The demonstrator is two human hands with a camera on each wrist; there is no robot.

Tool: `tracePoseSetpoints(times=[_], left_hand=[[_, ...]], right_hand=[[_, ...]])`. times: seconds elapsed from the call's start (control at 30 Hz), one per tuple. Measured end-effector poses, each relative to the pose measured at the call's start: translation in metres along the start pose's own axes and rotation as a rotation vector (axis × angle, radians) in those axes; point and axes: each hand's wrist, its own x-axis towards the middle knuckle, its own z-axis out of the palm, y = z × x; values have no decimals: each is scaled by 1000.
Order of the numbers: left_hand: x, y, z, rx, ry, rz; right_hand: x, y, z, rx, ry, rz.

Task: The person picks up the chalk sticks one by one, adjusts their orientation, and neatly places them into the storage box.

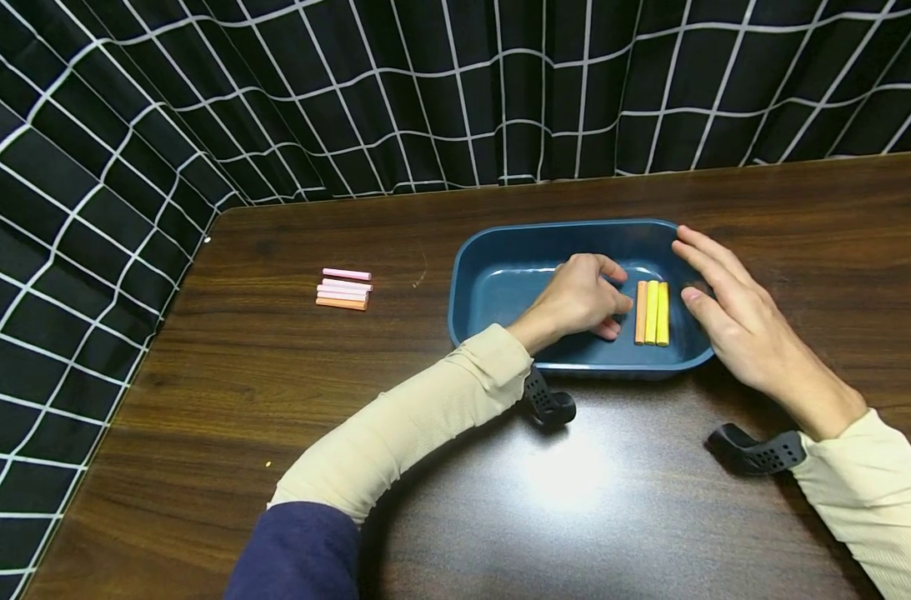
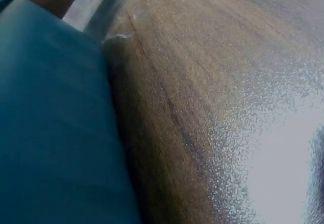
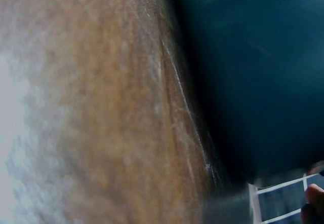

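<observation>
In the head view, a blue rectangular tray (image 1: 493, 358) stands on the table. Three chalk sticks lie side by side in its right part: an orange chalk stick (image 1: 640, 313) and two yellow chalk sticks (image 1: 658, 313). My left hand (image 1: 581, 296) reaches in over the near side, its loosely bent fingertips just left of the orange stick. Nothing shows between those fingers; whether they touch the stick I cannot tell. At the tray's right end is my right hand (image 1: 748, 325), fingers extended along the rim. Both wrist views mostly show the tray's outer wall (image 2: 55, 117) and wood.
Several pink and orange chalk sticks (image 1: 344, 289) lie in a row on the brown wooden table (image 1: 200, 400), left of the tray. A black curtain with a white grid (image 1: 440, 100) hangs behind the table and along its left side.
</observation>
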Motion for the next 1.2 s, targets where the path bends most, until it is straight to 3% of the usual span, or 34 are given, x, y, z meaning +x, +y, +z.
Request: tracePoseSetpoints(times=[0.27, 0.57, 0.83, 1.0, 1.2], left_hand=[[-5, -2, -12, 147, -59, 192], [-11, 2, -31, 325, -65, 370], [-20, 0, -46, 389, -137, 543], [-25, -1, -52, 408, -142, 591], [-34, -3, -65, 447, -121, 556]], right_hand=[[0, 0, -1, 3, -10, 0], [0, 1, -1, -8, -11, -2], [0, 1, -1, -3, -3, -9], [-1, 1, -2, -3, 4, -17], [0, 1, -1, -2, 8, -18]])
